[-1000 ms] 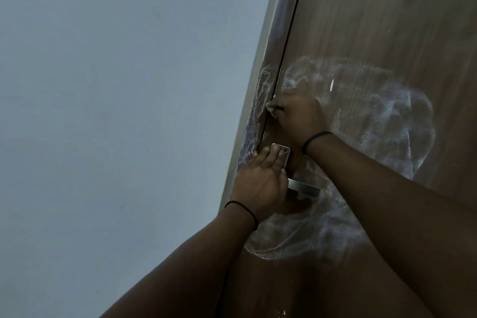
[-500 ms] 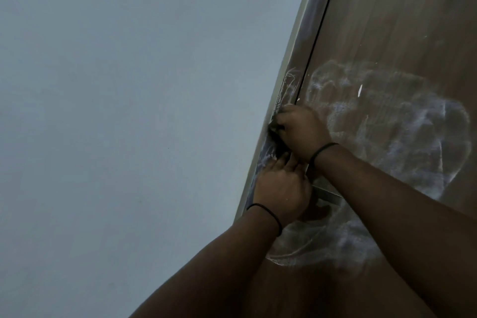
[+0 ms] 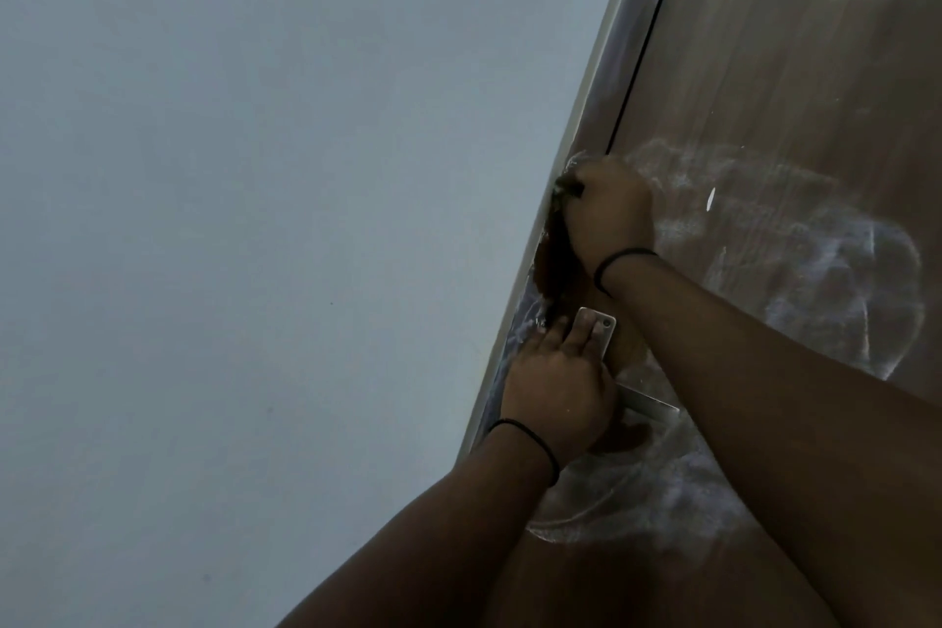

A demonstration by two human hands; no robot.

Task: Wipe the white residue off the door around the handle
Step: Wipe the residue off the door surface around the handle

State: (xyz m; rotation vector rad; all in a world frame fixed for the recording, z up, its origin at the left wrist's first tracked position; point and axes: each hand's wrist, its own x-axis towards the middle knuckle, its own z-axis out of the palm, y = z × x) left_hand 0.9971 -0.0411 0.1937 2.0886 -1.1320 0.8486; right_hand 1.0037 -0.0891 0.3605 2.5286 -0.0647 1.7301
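Note:
The brown wooden door [image 3: 764, 41] fills the right side, with white residue [image 3: 836, 270] smeared around the metal handle [image 3: 650, 405] and down the door frame [image 3: 515, 337]. My right hand [image 3: 609, 214] is clenched on a small wipe [image 3: 567, 189] that is mostly hidden in the fist, and presses it on the frame above the handle. A darker streak [image 3: 553, 260] with no residue runs below that hand. My left hand [image 3: 555, 388] lies flat over the handle plate [image 3: 604, 321], its fingers straight and covering the base of the lever.
A plain pale grey wall [image 3: 255, 219] takes up the whole left side. A dark gap [image 3: 647, 31] runs between frame and door. More residue [image 3: 662, 500] spreads below the handle, and my two forearms cross the lower door.
My right hand has slid up the frame, away from my left hand, leaving a darker streak. The left hand stays on the handle plate. The view has shifted.

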